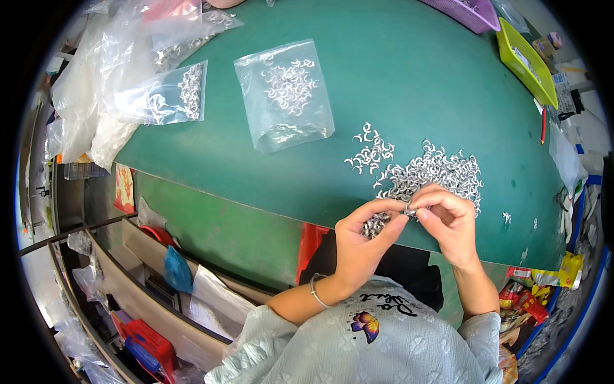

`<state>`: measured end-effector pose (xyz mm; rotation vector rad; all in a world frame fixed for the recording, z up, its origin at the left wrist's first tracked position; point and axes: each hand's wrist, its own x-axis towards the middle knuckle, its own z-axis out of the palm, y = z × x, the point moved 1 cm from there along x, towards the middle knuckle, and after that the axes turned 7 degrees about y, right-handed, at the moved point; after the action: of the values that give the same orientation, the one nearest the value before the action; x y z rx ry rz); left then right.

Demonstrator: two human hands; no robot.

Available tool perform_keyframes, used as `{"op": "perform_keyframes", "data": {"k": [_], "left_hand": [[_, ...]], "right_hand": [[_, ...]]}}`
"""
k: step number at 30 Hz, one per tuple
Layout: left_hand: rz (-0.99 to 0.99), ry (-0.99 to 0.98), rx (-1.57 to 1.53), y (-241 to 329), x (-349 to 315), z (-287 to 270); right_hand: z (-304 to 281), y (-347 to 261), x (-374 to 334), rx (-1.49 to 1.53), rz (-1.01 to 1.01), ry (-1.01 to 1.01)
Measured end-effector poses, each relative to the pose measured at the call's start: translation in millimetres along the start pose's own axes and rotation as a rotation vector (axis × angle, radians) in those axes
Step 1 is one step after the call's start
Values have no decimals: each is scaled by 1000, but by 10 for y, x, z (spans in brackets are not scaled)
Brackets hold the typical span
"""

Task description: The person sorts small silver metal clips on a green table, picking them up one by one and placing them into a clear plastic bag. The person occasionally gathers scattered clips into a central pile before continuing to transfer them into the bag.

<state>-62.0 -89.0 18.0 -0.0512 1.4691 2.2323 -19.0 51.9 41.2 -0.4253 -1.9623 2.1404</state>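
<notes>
My left hand point(358, 249) and my right hand point(455, 227) meet at the near edge of the green table point(409, 77). Between their thumbs and forefingers they pinch a small silvery metal piece point(409, 210), partly covered by the fingertips. More silvery crescent pieces point(375, 225) lie cupped in my left palm. Just beyond my hands spreads a pile of crescent-shaped metal pieces point(448, 168), with a smaller scatter of crescents point(371, 153) to its left. A clear plastic bag point(268, 131) with similar pieces lies flat farther off.
Another clear bag of pieces point(190, 93) and large plastic bags point(96, 89) cover the far left. A lime-green basket point(526, 61), a purple basket point(467, 14) and a red pen point(543, 126) line the right side. An open drawer unit point(128, 275) stands below left.
</notes>
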Motion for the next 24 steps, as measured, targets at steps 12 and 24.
{"op": "perform_keyframes", "data": {"k": [12,24], "left_hand": [[181,-100,128,54,-46,59],[222,-102,164,57,-6,28]], "right_hand": [[28,-83,-176,-299,-339,108],[66,-68,-133,-408,-506,134]]}}
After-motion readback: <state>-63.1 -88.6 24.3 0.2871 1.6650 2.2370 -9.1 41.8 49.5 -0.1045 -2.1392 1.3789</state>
